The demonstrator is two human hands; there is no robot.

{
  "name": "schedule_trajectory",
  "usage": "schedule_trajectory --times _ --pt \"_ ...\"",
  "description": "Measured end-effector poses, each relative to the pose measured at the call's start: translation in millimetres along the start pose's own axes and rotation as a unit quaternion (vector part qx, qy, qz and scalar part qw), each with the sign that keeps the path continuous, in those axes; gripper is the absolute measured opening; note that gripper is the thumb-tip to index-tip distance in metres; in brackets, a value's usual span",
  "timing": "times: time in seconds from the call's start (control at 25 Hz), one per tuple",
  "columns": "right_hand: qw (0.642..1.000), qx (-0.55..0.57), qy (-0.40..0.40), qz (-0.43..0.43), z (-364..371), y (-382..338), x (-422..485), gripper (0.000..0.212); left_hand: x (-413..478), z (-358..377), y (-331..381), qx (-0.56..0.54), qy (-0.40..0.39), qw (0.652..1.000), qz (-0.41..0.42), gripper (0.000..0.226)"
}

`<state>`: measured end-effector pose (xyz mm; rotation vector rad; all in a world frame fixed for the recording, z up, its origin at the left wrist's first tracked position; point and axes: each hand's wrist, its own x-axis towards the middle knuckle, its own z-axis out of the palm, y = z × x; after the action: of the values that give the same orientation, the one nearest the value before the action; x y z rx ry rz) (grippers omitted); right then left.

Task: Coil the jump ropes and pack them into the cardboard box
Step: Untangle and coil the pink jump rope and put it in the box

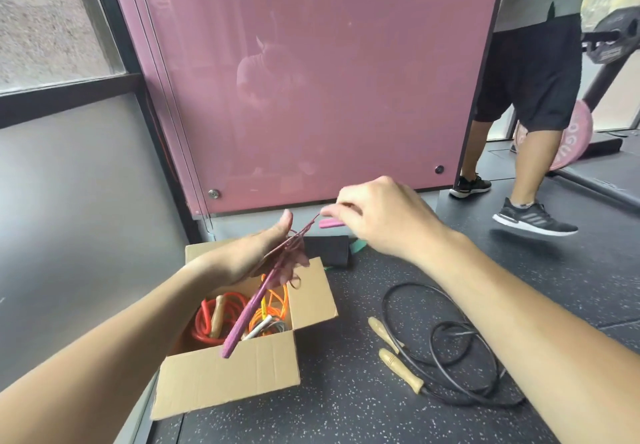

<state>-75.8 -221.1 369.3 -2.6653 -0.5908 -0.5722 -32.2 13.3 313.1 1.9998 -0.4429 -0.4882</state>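
My left hand [266,253] holds the coils of a pink jump rope above the open cardboard box [228,371]. One pink handle [242,319] hangs down from that hand over the box. My right hand [377,215] pinches the rope's thin cord near the other pink handle [330,224], pulling it taut between the hands. Inside the box lie a red rope [201,322] with a wooden handle and an orange rope [273,308]. A black jump rope [450,346] with two wooden handles lies loose on the floor to the right of the box.
A pink glass panel [311,80] rises just behind the box. A black pad [327,249] lies at its foot. A person in black shorts and dark sneakers [533,217] walks at the right, near a barbell with a pink plate [568,139]. The floor is black speckled rubber.
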Motion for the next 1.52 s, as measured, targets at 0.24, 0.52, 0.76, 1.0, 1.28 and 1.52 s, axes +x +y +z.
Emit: schedule_trajectory --times 0.24,0.52,0.76,1.0,1.28,1.52 --pt "0.983 0.097 0.093 0.125 19 44 2 0.054 -9 32 63 -0.239 -0.053 0.965 0.099 0.042" --pt "0.681 0.634 -0.126 0.346 56 -1 -9 0.039 16 29 74 -0.493 0.116 0.829 0.236 0.032" --pt "0.589 0.731 -0.219 0.267 38 -26 -14 0.016 11 -12 42 -0.126 0.402 0.886 0.195 0.033" --pt "0.864 0.428 0.011 0.265 50 -27 -10 0.119 9 30 49 -0.115 0.317 0.929 0.154 0.033" --pt "0.830 0.539 -0.002 0.144 59 -13 -10 0.118 -8 20 89 -0.525 0.153 0.825 0.142 0.023" --pt "0.773 0.603 -0.112 0.162 65 -36 -14 0.030 -4 10 85 -0.642 0.117 0.741 0.157 0.018"
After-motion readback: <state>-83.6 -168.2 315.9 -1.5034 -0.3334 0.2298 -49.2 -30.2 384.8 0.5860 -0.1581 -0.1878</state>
